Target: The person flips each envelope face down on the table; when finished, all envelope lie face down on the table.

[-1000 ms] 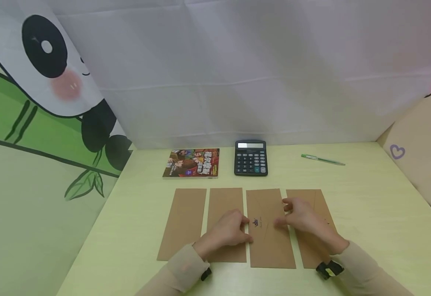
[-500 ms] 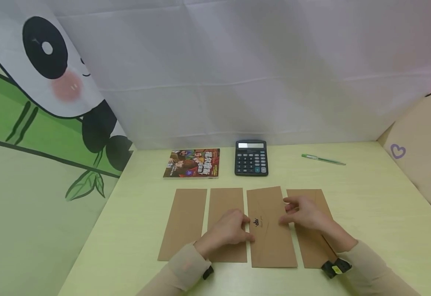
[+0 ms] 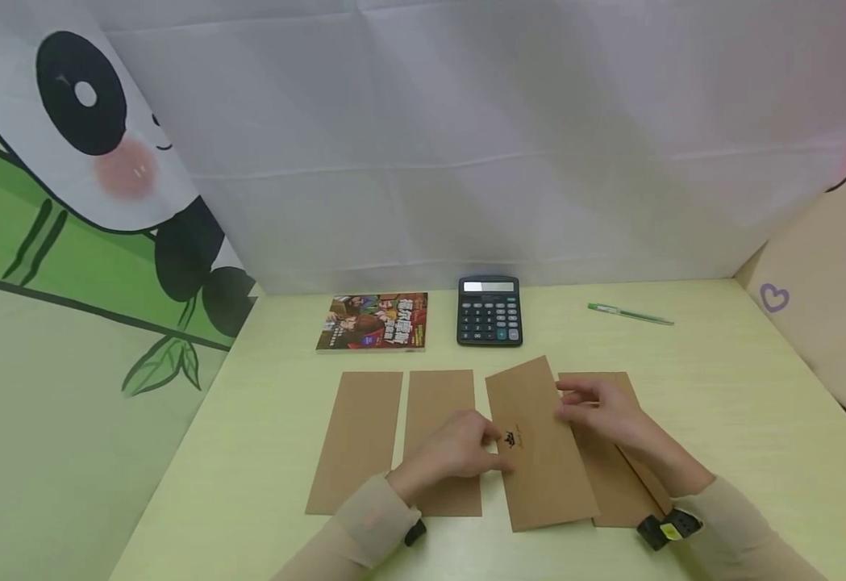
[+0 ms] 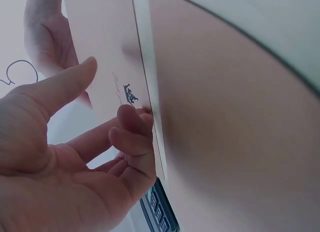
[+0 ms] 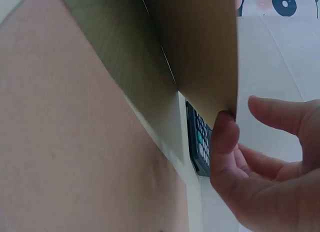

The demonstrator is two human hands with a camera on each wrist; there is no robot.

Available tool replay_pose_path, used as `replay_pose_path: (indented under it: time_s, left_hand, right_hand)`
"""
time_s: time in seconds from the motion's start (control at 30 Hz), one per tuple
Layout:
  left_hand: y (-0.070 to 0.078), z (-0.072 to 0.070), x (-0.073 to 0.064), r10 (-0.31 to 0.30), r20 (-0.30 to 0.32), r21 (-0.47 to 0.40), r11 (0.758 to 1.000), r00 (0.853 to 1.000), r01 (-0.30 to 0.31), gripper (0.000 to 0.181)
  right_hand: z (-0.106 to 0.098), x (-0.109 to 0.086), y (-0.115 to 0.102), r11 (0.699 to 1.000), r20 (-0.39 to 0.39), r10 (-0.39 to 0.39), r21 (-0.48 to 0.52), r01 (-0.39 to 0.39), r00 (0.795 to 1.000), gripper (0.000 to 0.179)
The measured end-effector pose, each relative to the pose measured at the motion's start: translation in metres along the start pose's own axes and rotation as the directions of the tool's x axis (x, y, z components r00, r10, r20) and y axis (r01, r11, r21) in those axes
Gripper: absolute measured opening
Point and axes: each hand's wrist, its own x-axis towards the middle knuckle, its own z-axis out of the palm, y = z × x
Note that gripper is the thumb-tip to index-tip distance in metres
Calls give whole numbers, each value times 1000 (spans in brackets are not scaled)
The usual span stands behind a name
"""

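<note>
A brown kraft envelope (image 3: 546, 476) with a small dark crown print is tilted in the head view, its right side raised off the table. My left hand (image 3: 455, 448) holds its left edge, thumb over the front. On the opposite edge, my right hand (image 3: 611, 415) pinches the envelope, fingers behind it. The right wrist view shows the raised underside of the envelope (image 5: 205, 52) with a fingertip against it. Two similar brown pieces, the far left one (image 3: 357, 444) and the one under my left forearm (image 3: 443, 395), lie flat. Another envelope (image 3: 607, 476) lies partly beneath my right hand.
Behind the row, a comic-style book (image 3: 373, 321) lies left of a black calculator (image 3: 489, 311). A green pen (image 3: 629, 314) lies farther right. A white curtain (image 3: 466, 161) closes off the table's (image 3: 742, 387) back edge.
The third envelope's right side has risen, and the envelope has turned and shifted slightly right. My right thumb has closed onto its edge. The left hand has shifted slightly right.
</note>
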Motion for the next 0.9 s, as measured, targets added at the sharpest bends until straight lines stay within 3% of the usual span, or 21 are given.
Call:
replay_pose_path:
  time_s: [0.17, 0.3, 0.6, 0.9]
  left_hand:
    - [1, 1, 3, -3, 18, -40, 999, 1000, 4, 34]
    - [2, 1, 4, 29, 30, -73, 997, 999, -27, 30]
    - [5, 0, 5, 66, 19, -94, 994, 998, -64, 46]
    - [6, 1, 3, 36, 0, -152, 988, 999, -36, 48]
  right_hand:
    - [-1, -2, 0, 997, 10, -31, 73, 30, 999, 44]
    - [-1, -3, 2, 992, 30, -49, 120, 45, 998, 39]
    - [-1, -3, 3, 989, 33, -35, 147, 30, 999, 44]
    - [5, 0, 1, 977, 152, -119, 194, 88, 981, 40]
